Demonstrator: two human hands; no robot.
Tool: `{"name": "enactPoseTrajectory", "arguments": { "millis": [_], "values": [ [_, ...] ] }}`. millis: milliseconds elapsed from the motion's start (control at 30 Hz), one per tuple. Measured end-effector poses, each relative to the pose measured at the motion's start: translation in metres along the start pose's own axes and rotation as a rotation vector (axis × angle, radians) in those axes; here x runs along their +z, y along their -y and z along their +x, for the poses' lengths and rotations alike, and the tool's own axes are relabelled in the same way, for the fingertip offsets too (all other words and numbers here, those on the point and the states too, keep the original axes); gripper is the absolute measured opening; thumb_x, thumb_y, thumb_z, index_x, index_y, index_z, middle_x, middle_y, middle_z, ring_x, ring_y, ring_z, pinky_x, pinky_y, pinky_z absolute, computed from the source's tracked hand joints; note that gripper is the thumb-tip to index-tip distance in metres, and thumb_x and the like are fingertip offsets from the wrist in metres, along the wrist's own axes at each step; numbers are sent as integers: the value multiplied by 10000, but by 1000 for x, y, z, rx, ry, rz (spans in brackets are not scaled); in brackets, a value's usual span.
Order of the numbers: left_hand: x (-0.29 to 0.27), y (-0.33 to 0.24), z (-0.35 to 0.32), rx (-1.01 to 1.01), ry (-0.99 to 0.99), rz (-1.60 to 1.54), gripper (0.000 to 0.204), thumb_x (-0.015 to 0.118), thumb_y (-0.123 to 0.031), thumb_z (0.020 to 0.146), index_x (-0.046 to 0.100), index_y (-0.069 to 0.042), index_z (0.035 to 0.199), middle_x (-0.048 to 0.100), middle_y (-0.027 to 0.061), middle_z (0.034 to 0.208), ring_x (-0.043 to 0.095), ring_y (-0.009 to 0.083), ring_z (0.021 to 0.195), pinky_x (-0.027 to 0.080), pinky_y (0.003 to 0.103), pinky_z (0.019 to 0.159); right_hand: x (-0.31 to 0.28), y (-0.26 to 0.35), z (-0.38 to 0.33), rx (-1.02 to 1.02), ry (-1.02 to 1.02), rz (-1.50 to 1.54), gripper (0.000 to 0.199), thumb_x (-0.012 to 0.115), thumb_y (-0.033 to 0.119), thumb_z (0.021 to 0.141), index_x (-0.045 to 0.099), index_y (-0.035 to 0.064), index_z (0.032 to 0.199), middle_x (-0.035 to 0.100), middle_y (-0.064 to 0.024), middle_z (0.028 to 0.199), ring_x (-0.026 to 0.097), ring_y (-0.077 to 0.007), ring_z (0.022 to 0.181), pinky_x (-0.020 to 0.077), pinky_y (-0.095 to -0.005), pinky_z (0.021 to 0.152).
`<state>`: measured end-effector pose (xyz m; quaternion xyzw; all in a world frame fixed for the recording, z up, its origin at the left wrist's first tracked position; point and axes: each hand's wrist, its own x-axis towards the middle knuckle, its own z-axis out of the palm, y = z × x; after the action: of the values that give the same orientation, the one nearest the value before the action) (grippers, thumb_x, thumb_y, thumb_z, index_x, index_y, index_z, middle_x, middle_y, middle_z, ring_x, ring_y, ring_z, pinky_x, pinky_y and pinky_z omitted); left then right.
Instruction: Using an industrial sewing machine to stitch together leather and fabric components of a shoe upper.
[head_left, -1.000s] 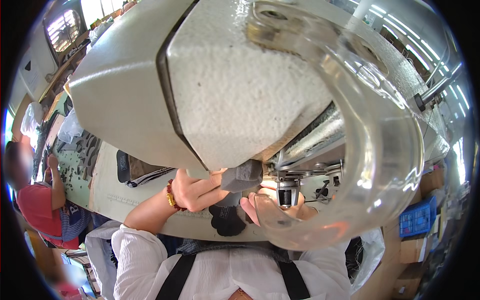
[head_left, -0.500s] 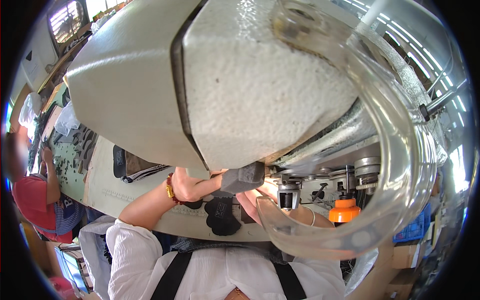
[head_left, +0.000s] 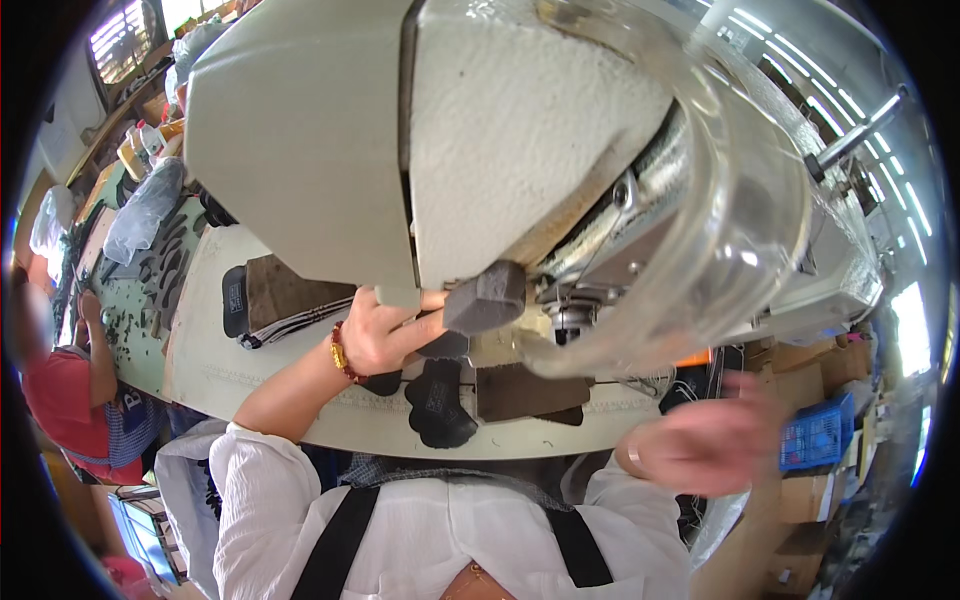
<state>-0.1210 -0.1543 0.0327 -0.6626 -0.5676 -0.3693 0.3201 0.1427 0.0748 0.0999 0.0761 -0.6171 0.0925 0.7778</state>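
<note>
A single head-worn fisheye view looks steeply down from just above and behind the sewing machine head (head_left: 420, 150), so near that the grey casing fills the upper frame. Below it lies the bench (head_left: 250, 370); nearest the lens, at the bottom edge, is the wearer's white-shirted chest.

One sewing machine (head_left: 400, 140), one clear curved guard (head_left: 740, 250), one counter (head_left: 220, 370), two hands of the wearer, left hand (head_left: 380, 335) and blurred right hand (head_left: 715, 445), one gold bracelet (head_left: 338, 352), one blue crate (head_left: 815, 435), one other person in red (head_left: 70, 400)
</note>
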Motion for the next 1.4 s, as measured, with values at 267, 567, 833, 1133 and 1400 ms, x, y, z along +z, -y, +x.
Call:
{"name": "enactPoseTrajectory", "arguments": {
  "millis": [267,567,833,1133,1400],
  "values": [
    [3,-7,-7,-50,-26,109,520,778,-70,494,759,-87,1013,733,77,1046,642,217,697,445,329,580,-222,-270,115,917,-152,-164,462,520,334,1123,595,-16,1415,642,-112,1362,616,-210,1214,485,-356,1002],
    [-11,-16,14,-88,-21,4,462,755,11,604,788,-58,1060,713,63,892,691,227,771,510,350,633,-264,-387,262,973,718,-764,422,545,399,1092,740,79,1285,701,-22,928,613,-75,792,465,-247,690],
    [-35,-58,-1,42,66,-163,357,740,-9,665,747,20,1020,735,137,1006,759,343,1006,657,405,828,-169,-253,200,334,-88,-579,353,590,268,1091,716,7,1294,730,-142,1262,698,-218,1106,529,-304,955],
    [-53,-43,-24,-87,118,-68,529,795,26,543,754,-65,1063,710,124,1197,703,366,1145,614,414,870,68,-21,-50,141,1072,69,590,879,276,820,615,-60,1226,655,-210,1129,659,-403,904,567,-424,731],
    [-36,-25,-42,-401,14,-220,581,652,203,570,802,-121,1028,599,173,1361,617,366,1272,587,453,991,100,-55,-93,1086,1232,636,464,899,312,859,599,7,1039,598,-36,838,600,-122,780,507,-331,708]
  ]
}}
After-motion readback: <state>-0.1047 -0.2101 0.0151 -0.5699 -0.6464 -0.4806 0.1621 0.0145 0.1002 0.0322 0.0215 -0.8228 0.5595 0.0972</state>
